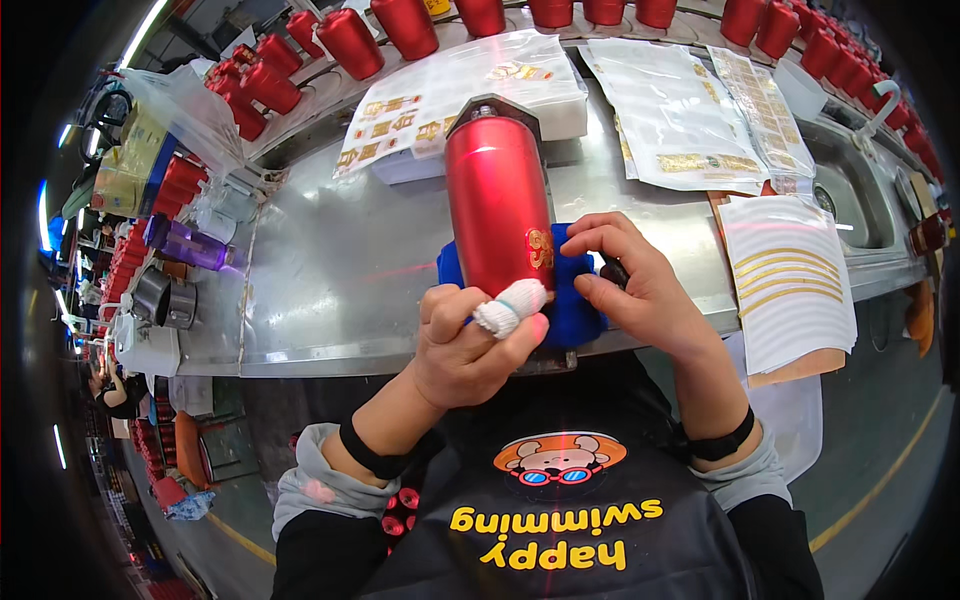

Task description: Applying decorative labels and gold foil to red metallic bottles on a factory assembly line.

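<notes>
A glossy red metal bottle lies lengthwise in front of me, its far end against a dark angular holder. A red and gold decal sits on its near right side. My left hand is closed at the bottle's near end, a white knitted cover over one finger and the thumb pressed close to it. Whether anything is pinched there is hidden. Right of the bottle, my right hand curls round a small black object, with the fingertips near the decal. Blue cloth lies under the bottle.
Decal sheets cover a white block behind the bottle. More sheets lie right, beside a stack of gold-striped white strips. A sink is far right. Red bottles line the back; a purple bottle stands left.
</notes>
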The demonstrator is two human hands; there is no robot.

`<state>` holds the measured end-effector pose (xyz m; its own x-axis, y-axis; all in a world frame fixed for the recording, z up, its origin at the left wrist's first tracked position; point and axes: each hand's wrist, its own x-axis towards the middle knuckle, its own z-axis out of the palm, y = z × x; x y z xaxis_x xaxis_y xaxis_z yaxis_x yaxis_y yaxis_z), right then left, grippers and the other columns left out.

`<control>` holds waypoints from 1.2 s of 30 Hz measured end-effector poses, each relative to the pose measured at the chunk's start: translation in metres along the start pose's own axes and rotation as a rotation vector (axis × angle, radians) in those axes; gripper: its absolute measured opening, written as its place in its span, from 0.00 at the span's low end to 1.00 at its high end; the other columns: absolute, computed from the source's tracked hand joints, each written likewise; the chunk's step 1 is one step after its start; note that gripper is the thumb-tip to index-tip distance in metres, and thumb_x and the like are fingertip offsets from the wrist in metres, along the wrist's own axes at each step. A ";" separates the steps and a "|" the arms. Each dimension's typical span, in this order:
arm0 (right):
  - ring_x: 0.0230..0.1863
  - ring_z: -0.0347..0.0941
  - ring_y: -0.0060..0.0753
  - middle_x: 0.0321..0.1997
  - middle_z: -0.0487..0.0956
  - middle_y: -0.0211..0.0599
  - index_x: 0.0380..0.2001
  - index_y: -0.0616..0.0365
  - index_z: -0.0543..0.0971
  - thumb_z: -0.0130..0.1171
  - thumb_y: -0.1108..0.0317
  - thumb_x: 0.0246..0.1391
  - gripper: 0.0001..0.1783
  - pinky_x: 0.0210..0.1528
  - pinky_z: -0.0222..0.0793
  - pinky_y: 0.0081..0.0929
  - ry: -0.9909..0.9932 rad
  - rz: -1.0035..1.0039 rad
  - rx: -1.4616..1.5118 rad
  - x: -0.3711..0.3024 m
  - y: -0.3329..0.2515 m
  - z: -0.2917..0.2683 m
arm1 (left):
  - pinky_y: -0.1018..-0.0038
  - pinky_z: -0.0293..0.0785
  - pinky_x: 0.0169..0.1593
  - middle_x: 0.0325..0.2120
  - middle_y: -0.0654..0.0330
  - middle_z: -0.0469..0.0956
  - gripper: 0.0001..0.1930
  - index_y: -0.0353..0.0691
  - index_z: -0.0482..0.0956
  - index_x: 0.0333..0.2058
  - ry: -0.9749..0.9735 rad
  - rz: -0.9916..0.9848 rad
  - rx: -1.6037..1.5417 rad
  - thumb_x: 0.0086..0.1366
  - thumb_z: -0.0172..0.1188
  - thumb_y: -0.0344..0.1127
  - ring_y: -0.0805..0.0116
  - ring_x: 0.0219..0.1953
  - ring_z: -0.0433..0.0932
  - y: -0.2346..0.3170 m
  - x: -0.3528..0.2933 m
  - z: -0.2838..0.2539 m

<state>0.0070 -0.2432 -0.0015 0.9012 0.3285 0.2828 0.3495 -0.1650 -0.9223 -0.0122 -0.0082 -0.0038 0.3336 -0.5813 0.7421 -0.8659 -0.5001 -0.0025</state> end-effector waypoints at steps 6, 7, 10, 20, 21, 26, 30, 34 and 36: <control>0.55 0.69 0.45 0.52 0.71 0.46 0.45 0.61 0.76 0.61 0.74 0.49 0.17 0.58 0.65 0.33 0.070 0.007 -0.064 -0.007 0.001 0.001 | 0.59 0.62 0.52 0.56 0.53 0.72 0.31 0.46 0.74 0.56 -0.103 -0.338 0.159 0.51 0.69 0.37 0.52 0.57 0.67 -0.001 0.007 0.003; 0.55 0.68 0.46 0.51 0.71 0.46 0.44 0.61 0.75 0.63 0.73 0.48 0.18 0.58 0.65 0.34 0.094 -0.072 -0.149 -0.008 0.002 0.003 | 0.57 0.62 0.57 0.59 0.48 0.68 0.35 0.41 0.67 0.60 -0.078 -0.323 0.099 0.53 0.69 0.36 0.47 0.59 0.66 -0.002 0.006 0.004; 0.55 0.66 0.48 0.51 0.70 0.45 0.42 0.60 0.75 0.66 0.72 0.46 0.19 0.57 0.64 0.37 0.119 -0.186 -0.233 -0.008 0.003 0.013 | 0.57 0.60 0.61 0.59 0.46 0.67 0.35 0.37 0.67 0.60 0.008 -0.386 -0.065 0.54 0.69 0.35 0.44 0.57 0.68 -0.003 0.000 0.004; 0.54 0.65 0.49 0.50 0.70 0.45 0.38 0.58 0.73 0.70 0.72 0.43 0.19 0.56 0.64 0.39 0.118 -0.234 -0.245 -0.007 0.007 0.026 | 0.60 0.55 0.64 0.59 0.45 0.63 0.30 0.35 0.63 0.59 0.058 -0.646 -0.319 0.61 0.63 0.37 0.48 0.61 0.61 0.006 0.011 0.009; 0.54 0.65 0.49 0.50 0.70 0.45 0.38 0.58 0.73 0.71 0.72 0.43 0.19 0.56 0.64 0.39 0.117 -0.238 -0.238 -0.007 0.008 0.026 | 0.60 0.55 0.64 0.59 0.45 0.63 0.30 0.35 0.63 0.59 0.064 -0.638 -0.319 0.61 0.63 0.37 0.48 0.61 0.61 0.006 0.012 0.009; 0.54 0.66 0.49 0.50 0.70 0.45 0.38 0.58 0.73 0.70 0.72 0.43 0.19 0.55 0.64 0.38 0.120 -0.231 -0.224 -0.006 0.008 0.027 | 0.59 0.56 0.63 0.59 0.44 0.62 0.29 0.35 0.64 0.58 0.051 -0.666 -0.280 0.61 0.63 0.37 0.48 0.60 0.61 0.009 0.012 0.010; 0.54 0.66 0.49 0.50 0.70 0.45 0.37 0.58 0.73 0.70 0.72 0.43 0.19 0.55 0.64 0.39 0.116 -0.233 -0.229 -0.006 0.008 0.027 | 0.59 0.55 0.64 0.59 0.44 0.62 0.29 0.34 0.63 0.58 0.057 -0.650 -0.270 0.61 0.63 0.38 0.48 0.61 0.60 0.008 0.008 0.013; 0.53 0.66 0.49 0.50 0.70 0.45 0.37 0.58 0.73 0.70 0.72 0.43 0.19 0.55 0.64 0.39 0.114 -0.216 -0.233 -0.006 0.008 0.027 | 0.57 0.54 0.65 0.55 0.44 0.68 0.25 0.34 0.68 0.56 0.222 -0.673 -0.434 0.63 0.61 0.38 0.45 0.59 0.65 0.014 -0.011 0.006; 0.53 0.66 0.49 0.50 0.70 0.45 0.37 0.58 0.73 0.70 0.72 0.42 0.19 0.55 0.64 0.38 0.116 -0.233 -0.220 -0.006 0.009 0.027 | 0.52 0.54 0.64 0.48 0.46 0.77 0.17 0.37 0.75 0.51 0.177 -0.440 -0.130 0.64 0.59 0.36 0.47 0.55 0.71 0.022 -0.023 -0.002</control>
<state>-0.0018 -0.2216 -0.0181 0.8093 0.2747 0.5192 0.5851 -0.2992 -0.7538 -0.0393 -0.0042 -0.0195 0.6193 -0.2090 0.7568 -0.7003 -0.5829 0.4121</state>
